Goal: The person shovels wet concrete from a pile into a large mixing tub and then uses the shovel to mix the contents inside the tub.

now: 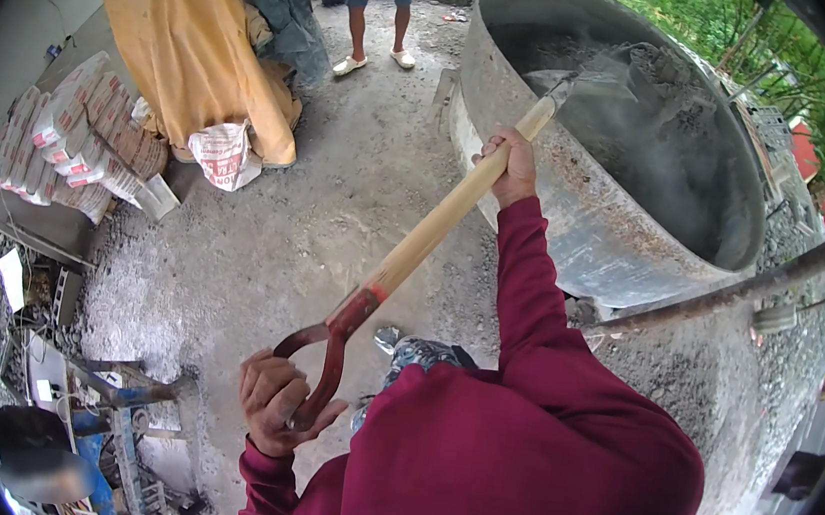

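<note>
shovel [436, 228] blade blurred inside mixer drum [577, 225]

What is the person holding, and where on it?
A shovel: left hand grips its red D-handle, right hand grips the wooden shaft near the blade.

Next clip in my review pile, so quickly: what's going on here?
A person in a maroon top is working a shovel at a big metal mixer drum. The left hand grips the red D-handle, and the right hand holds the wooden shaft higher up. The blade is over the drum's mouth, with grey mix inside and dust rising. On the gravel ground behind, stacked bags lie at the left, and another person's legs stand at the top.
</note>
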Demonstrator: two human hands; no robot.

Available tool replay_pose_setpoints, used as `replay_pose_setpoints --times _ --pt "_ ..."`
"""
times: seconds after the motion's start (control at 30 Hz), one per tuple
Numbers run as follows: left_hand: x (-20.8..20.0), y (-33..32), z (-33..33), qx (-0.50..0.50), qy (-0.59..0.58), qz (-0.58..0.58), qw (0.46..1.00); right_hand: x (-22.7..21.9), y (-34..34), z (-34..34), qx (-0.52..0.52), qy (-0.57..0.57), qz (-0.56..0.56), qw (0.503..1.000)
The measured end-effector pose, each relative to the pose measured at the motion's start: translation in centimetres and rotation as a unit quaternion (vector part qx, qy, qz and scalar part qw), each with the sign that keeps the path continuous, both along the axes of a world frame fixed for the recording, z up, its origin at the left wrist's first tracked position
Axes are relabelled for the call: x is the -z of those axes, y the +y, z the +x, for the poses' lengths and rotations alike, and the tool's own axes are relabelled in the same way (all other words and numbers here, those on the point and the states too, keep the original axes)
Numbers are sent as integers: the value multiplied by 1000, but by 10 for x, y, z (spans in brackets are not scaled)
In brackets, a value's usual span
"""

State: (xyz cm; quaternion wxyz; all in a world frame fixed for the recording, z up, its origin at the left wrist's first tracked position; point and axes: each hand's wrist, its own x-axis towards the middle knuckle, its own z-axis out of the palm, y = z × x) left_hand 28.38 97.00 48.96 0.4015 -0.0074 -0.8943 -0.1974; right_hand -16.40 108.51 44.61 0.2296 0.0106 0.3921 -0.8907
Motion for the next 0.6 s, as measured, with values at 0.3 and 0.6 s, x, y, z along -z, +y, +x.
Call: replay_pose_setpoints --times 0.3,0.6 --pt "123 81 70 -67 75 452 886 -58 -19 44 -63 162 173 969" --pt "238 193 224 -361 220 776 468 168 -105 253 -265 71 321 907"
